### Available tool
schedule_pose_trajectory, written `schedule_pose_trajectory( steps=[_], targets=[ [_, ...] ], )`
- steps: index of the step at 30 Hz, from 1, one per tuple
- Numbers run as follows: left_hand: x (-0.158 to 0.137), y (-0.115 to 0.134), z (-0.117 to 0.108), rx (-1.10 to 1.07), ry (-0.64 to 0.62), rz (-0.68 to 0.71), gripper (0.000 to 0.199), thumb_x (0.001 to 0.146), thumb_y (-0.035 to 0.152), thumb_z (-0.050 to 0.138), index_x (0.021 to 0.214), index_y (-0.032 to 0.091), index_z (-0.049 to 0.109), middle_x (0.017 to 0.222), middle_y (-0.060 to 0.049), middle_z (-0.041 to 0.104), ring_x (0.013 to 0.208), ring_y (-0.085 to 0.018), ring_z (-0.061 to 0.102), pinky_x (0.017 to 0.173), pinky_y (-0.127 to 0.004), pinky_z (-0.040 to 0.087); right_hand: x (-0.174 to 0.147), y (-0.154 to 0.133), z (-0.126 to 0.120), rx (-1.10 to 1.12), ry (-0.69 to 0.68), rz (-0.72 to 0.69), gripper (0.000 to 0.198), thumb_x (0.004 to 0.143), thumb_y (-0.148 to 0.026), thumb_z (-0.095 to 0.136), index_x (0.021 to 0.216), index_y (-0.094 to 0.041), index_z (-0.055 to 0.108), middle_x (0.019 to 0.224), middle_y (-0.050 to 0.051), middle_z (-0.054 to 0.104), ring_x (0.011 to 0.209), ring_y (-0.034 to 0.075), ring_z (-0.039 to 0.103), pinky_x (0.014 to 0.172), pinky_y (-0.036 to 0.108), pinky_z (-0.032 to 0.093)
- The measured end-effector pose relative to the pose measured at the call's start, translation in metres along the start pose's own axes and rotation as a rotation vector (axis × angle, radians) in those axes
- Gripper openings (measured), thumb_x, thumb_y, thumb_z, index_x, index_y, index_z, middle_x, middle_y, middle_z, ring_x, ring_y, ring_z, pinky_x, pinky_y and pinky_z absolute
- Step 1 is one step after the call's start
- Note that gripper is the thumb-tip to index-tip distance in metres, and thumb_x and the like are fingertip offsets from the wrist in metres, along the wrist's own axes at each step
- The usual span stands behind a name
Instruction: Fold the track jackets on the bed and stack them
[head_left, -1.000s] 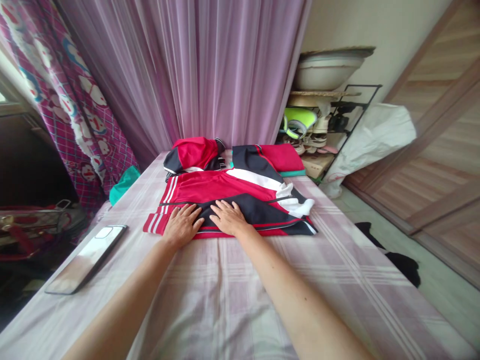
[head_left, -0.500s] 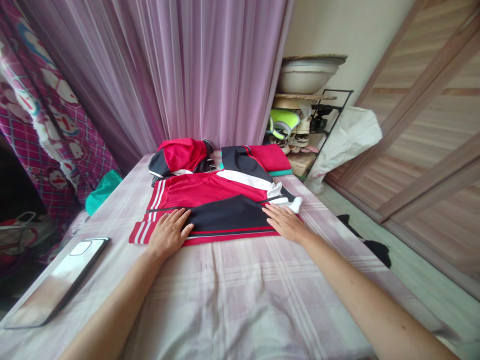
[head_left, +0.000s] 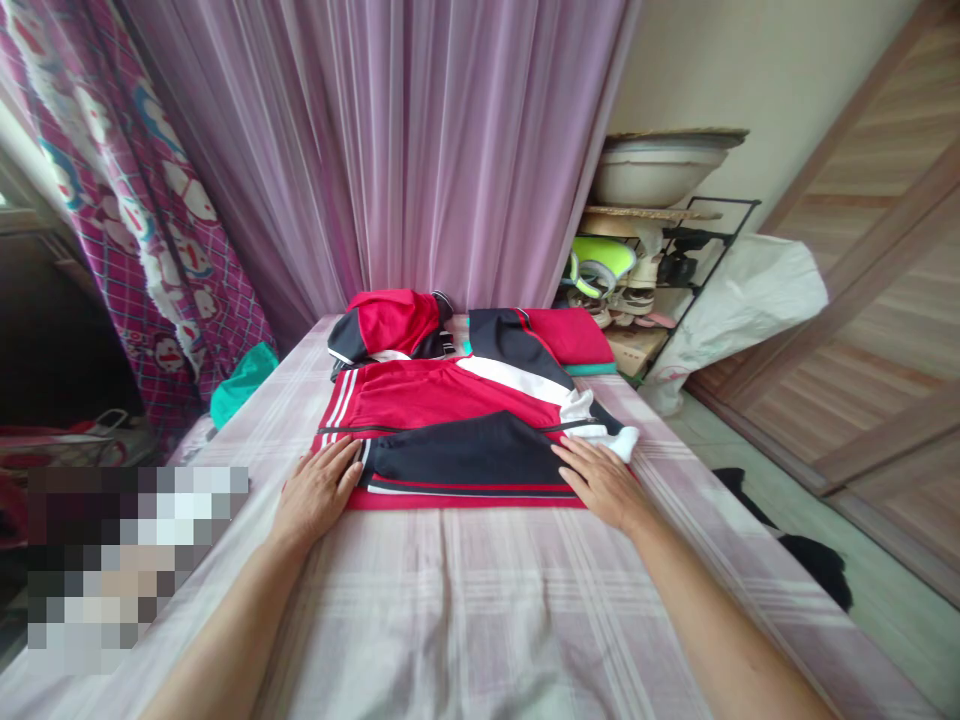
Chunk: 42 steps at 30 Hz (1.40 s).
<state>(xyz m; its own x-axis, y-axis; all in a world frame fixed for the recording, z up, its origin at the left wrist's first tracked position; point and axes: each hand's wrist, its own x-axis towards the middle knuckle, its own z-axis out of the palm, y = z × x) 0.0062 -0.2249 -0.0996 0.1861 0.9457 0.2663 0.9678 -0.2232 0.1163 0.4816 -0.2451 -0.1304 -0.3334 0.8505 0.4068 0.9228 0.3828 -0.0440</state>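
A red, black and white zip-up jacket (head_left: pixel 450 385) lies spread on the checked bedsheet, with a black sleeve (head_left: pixel 465 455) folded across its near side. My left hand (head_left: pixel 319 487) rests flat, fingers stretched, over the jacket's striped left end beside the sleeve's cuff. At the other end, my right hand (head_left: pixel 600 480) lies palm down with its fingers apart on the black fabric near the shoulder. A bunched white piece of cloth (head_left: pixel 596 425) sits just beyond the right fingers.
Behind the jacket are a crumpled red and black garment (head_left: pixel 390 325) and a folded red garment (head_left: pixel 570 335). A teal cloth (head_left: pixel 244 385) lies at the left edge of the bedsheet (head_left: pixel 480 610). A shoe rack (head_left: pixel 705 270) and a white bag (head_left: pixel 750 310) stand at right.
My left hand has slid toward the jacket's left end, uncovering the sleeve's striped cuff. My right hand stays flat on the fabric. The whole scene has shifted rightward in view.
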Motion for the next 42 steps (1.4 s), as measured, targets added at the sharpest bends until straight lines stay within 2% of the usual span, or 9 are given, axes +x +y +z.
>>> schedule_pose_trajectory(
  steps=[6, 9, 12, 17, 23, 28, 35, 38, 42],
  targets=[
    [-0.001, -0.003, 0.004, -0.012, 0.028, 0.027, 0.050, 0.099, 0.046, 0.033, 0.139, 0.026, 0.056, 0.144, -0.007, 0.057, 0.133, -0.024, 0.053, 0.113, -0.047, 0.038, 0.000, 0.003, 0.001, 0.071, 0.063, -0.013, 0.037, 0.095, -0.037, 0.047, 0.122, -0.025, 0.069, 0.132, 0.009, 0.066, 0.126, 0.027, 0.058, 0.105, 0.050, 0.044],
    [-0.002, -0.003, 0.005, -0.017, 0.028, 0.031, 0.050, 0.099, 0.047, 0.034, 0.140, 0.026, 0.054, 0.145, -0.008, 0.056, 0.134, -0.025, 0.051, 0.113, -0.049, 0.038, -0.001, 0.006, 0.000, 0.115, 0.173, 0.040, 0.032, 0.094, -0.038, 0.049, 0.106, -0.024, 0.075, 0.110, 0.008, 0.076, 0.106, 0.026, 0.068, 0.096, 0.046, 0.050],
    [-0.003, -0.001, 0.005, -0.020, 0.020, 0.035, 0.050, 0.100, 0.047, 0.034, 0.141, 0.026, 0.054, 0.146, -0.008, 0.055, 0.136, -0.025, 0.049, 0.114, -0.049, 0.036, -0.002, 0.011, 0.000, 0.062, 0.258, 0.182, 0.032, 0.092, -0.041, 0.051, 0.103, -0.022, 0.074, 0.088, 0.008, 0.077, 0.083, 0.026, 0.071, 0.079, 0.040, 0.054],
    [-0.003, 0.002, 0.004, -0.016, 0.037, 0.048, 0.048, 0.100, 0.045, 0.037, 0.140, 0.026, 0.055, 0.145, -0.008, 0.056, 0.136, -0.025, 0.049, 0.115, -0.049, 0.035, -0.005, 0.019, 0.001, -0.032, 0.206, 0.254, 0.027, 0.086, -0.046, 0.056, 0.080, -0.025, 0.073, 0.074, 0.005, 0.074, 0.073, 0.026, 0.069, 0.069, 0.039, 0.048],
    [0.000, 0.003, 0.005, -0.010, 0.025, 0.065, 0.047, 0.100, 0.043, 0.037, 0.141, 0.029, 0.054, 0.145, -0.006, 0.056, 0.136, -0.024, 0.050, 0.115, -0.049, 0.035, -0.009, 0.023, 0.003, -0.049, 0.180, 0.278, 0.028, 0.085, -0.048, 0.055, 0.076, -0.027, 0.072, 0.076, 0.005, 0.075, 0.074, 0.026, 0.068, 0.072, 0.039, 0.046],
    [0.002, 0.000, 0.006, -0.027, 0.025, 0.068, 0.047, 0.100, 0.044, 0.035, 0.138, 0.029, 0.057, 0.144, -0.005, 0.057, 0.134, -0.024, 0.052, 0.114, -0.048, 0.036, -0.008, 0.019, 0.001, -0.053, 0.193, 0.282, 0.025, 0.084, -0.043, 0.056, 0.090, -0.026, 0.073, 0.076, 0.004, 0.075, 0.074, 0.026, 0.068, 0.072, 0.039, 0.047],
    [0.000, -0.007, 0.010, -0.023, 0.036, 0.095, 0.053, 0.100, 0.051, 0.028, 0.141, 0.029, 0.054, 0.144, -0.007, 0.058, 0.132, -0.025, 0.053, 0.113, -0.048, 0.037, 0.000, -0.011, -0.022, -0.015, 0.299, 0.196, 0.028, 0.090, -0.030, 0.050, 0.108, -0.024, 0.071, 0.110, 0.010, 0.075, 0.104, 0.028, 0.067, 0.097, 0.045, 0.046],
    [-0.001, -0.010, 0.011, -0.010, 0.025, 0.100, 0.054, 0.100, 0.052, 0.026, 0.141, 0.031, 0.054, 0.145, -0.005, 0.056, 0.133, -0.024, 0.052, 0.113, -0.048, 0.036, 0.003, -0.034, -0.023, 0.048, 0.238, 0.099, 0.031, 0.093, -0.030, 0.049, 0.116, -0.027, 0.070, 0.120, 0.008, 0.072, 0.116, 0.027, 0.063, 0.106, 0.048, 0.042],
    [-0.002, -0.014, 0.013, 0.001, 0.033, 0.112, 0.053, 0.099, 0.053, 0.028, 0.140, 0.033, 0.055, 0.146, -0.003, 0.056, 0.132, -0.025, 0.053, 0.113, -0.048, 0.037, 0.001, -0.053, -0.013, 0.086, 0.029, -0.039, 0.039, 0.096, -0.035, 0.048, 0.131, -0.028, 0.063, 0.138, 0.006, 0.062, 0.127, 0.027, 0.056, 0.106, 0.048, 0.044]
  ],
)
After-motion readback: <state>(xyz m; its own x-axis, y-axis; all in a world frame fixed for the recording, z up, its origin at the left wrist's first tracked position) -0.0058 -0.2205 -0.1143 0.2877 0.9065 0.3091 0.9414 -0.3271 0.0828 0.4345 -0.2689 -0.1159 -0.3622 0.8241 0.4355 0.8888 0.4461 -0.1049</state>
